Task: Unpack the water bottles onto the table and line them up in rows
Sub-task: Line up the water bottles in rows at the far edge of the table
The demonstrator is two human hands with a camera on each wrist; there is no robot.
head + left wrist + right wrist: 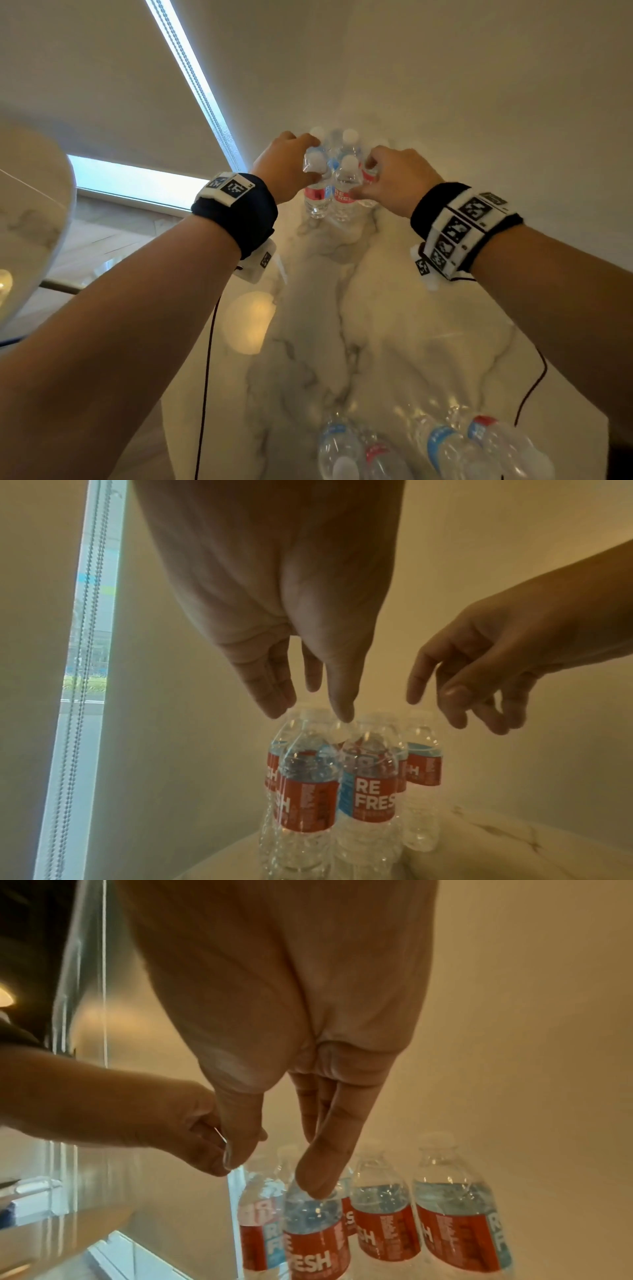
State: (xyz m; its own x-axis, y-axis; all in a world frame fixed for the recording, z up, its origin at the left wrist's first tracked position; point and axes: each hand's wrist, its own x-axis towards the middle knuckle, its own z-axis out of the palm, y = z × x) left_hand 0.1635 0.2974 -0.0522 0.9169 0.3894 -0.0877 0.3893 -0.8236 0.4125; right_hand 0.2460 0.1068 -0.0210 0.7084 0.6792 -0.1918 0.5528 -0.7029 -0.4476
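Observation:
Several clear water bottles (344,178) with red and blue labels stand upright in a tight cluster at the far end of the marble table (404,325). My left hand (291,164) reaches in from the left. Its fingers and thumb (342,696) sit on either side of the white cap of the front-left bottle (308,791) and pinch it. My right hand (394,178) hovers at the cluster's right side, fingers loose and holding nothing. One fingertip (315,1177) touches a bottle's shoulder (308,1213).
More bottles (438,445) lie in a heap in clear wrap at the table's near edge. Bare marble stretches between them and the cluster. A wall stands right behind the cluster, and a window with a bead chain (202,89) is to the left. A round marble top (30,205) is at far left.

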